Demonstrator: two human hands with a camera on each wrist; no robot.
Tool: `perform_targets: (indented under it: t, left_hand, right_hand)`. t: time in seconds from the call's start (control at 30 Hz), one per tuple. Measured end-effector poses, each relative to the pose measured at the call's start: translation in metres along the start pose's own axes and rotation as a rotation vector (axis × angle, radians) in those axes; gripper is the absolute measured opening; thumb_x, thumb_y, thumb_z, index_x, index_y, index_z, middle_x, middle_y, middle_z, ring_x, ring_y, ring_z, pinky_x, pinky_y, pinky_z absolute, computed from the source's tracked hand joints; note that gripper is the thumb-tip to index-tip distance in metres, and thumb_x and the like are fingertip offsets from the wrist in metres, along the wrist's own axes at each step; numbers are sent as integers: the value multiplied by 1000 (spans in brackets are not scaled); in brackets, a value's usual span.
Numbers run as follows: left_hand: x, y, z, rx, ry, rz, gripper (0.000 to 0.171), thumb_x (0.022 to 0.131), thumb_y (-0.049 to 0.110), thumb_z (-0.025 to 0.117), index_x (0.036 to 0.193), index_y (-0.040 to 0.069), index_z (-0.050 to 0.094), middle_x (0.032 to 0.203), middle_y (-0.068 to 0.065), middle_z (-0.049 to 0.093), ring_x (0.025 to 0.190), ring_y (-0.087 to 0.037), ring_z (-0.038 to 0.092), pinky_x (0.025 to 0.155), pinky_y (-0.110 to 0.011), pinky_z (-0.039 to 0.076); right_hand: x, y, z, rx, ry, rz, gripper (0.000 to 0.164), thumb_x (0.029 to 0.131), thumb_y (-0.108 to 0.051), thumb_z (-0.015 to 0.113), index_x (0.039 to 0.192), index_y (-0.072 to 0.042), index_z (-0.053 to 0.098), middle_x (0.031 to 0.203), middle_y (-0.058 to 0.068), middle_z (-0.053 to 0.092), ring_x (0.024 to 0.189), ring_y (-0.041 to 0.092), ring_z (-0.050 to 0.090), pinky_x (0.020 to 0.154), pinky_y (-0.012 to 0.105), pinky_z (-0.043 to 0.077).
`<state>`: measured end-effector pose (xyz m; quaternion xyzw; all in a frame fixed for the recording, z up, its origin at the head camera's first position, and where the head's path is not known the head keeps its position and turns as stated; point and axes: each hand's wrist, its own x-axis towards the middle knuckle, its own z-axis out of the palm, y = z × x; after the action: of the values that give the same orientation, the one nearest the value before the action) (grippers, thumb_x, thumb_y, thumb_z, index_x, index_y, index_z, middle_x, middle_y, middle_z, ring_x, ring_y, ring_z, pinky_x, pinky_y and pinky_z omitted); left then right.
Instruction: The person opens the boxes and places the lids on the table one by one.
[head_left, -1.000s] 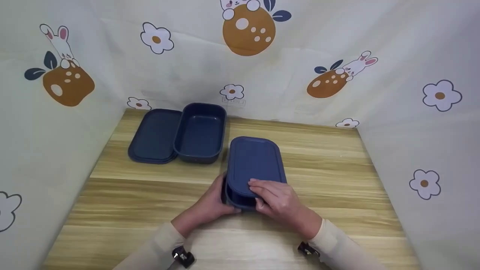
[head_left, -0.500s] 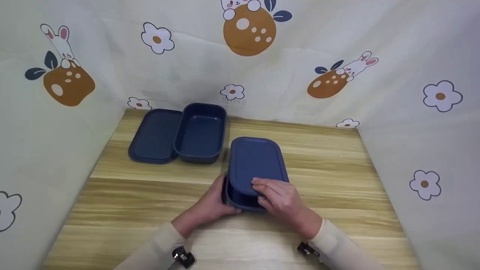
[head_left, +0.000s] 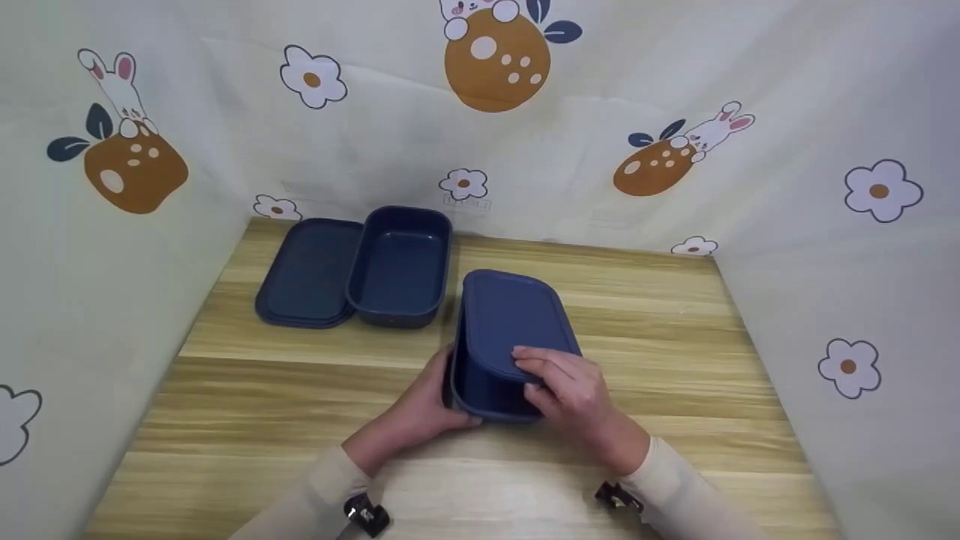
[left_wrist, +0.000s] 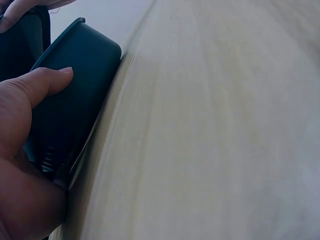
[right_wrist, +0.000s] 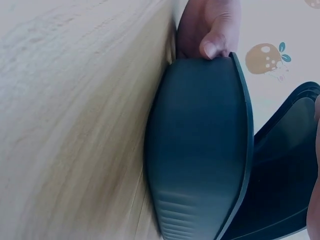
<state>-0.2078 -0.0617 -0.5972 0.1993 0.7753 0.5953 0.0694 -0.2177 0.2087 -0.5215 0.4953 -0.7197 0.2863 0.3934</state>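
Note:
A dark blue rectangular food container (right_wrist: 200, 130) stands upright on the wooden tabletop. My left hand (head_left: 421, 409) grips it at its near left corner; in the left wrist view the thumb (left_wrist: 52, 82) lies along the end wall. Over the container, a matching blue lid (head_left: 517, 315) is tilted, its near left edge raised above the rim. My right hand (head_left: 574, 390) pinches the lid's near edge, fingers on top and thumb below. Through the gap at the front and left, part of the dark inside shows. The lid's far right side is hidden from the wrist cameras.
Behind and to the left stands a second blue container (head_left: 401, 270) without a lid on it. Its left side overlaps another blue lid (head_left: 311, 274) lying flat. Printed fabric walls (head_left: 390, 150) enclose the wooden table (head_left: 660, 315) at the back and both sides.
My right hand has moved slightly up and right, lifting the lid's near left edge and tilting it more, so the gap over the container is wider. My left hand keeps its grip.

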Motion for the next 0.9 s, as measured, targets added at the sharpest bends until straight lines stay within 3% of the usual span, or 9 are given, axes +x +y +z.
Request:
perform_targets:
  t: [0.17, 0.53, 0.73, 0.9]
  left_hand:
    - [-1, 1, 0, 3, 5, -14, 125, 73, 16, 103, 172, 2, 28, 170, -23, 38, 156, -38, 39, 130, -56, 27]
    - [-2, 3, 1, 18, 19, -17, 125, 74, 13, 102, 173, 3, 27, 170, -25, 38, 156, -41, 39, 129, -56, 27]
    - [-2, 3, 1, 4, 13, -13, 126, 73, 12, 102, 173, 2, 27, 169, -26, 39, 155, -41, 40, 129, -57, 28]
    - [-1, 1, 1, -12, 5, -12, 125, 73, 11, 102, 172, 0, 27, 168, -25, 40, 154, -39, 41, 128, -57, 28]
  right_hand:
    - [5, 2, -7, 16, 62, 43, 26, 86, 8, 69, 108, 2, 80, 112, 16, 82, 97, 30, 82, 90, 37, 65]
    - [6, 10, -23, 29, 185, 229, 31, 91, 4, 69, 118, 1, 82, 115, 14, 83, 99, 31, 82, 100, 27, 59]
    - [6, 12, -30, -13, 207, 301, 37, 90, 3, 67, 122, -1, 84, 115, 11, 83, 98, 28, 82, 95, 24, 60]
    - [7, 14, -33, 19, 244, 376, 37, 90, 6, 67, 121, -3, 85, 111, 9, 84, 94, 21, 81, 87, 22, 62]
